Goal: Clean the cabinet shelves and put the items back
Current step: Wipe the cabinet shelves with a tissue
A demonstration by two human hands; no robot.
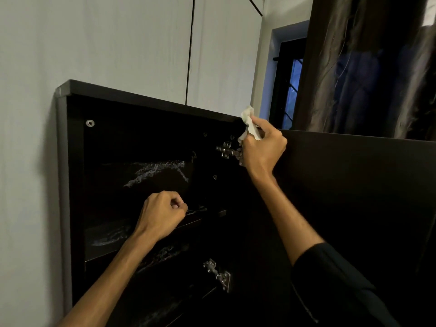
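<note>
A dark wall cabinet (146, 100) hangs open in front of me, its inside smeared with whitish streaks (155, 172) on the back panel. My right hand (263, 147) grips a crumpled white cloth (250, 125) at the cabinet's top right corner, just above the upper hinge (226, 149). My left hand (162, 214) is curled into a fist and holds nothing I can see, hovering in front of the upper shelf (111, 237). No items stand on the shelves that show.
The open dark door (358, 185) swings out to the right. A lower hinge (218, 274) sits below. White wall panels (118, 43) rise behind, with a window (289, 90) and a brown curtain (365, 67) at the upper right.
</note>
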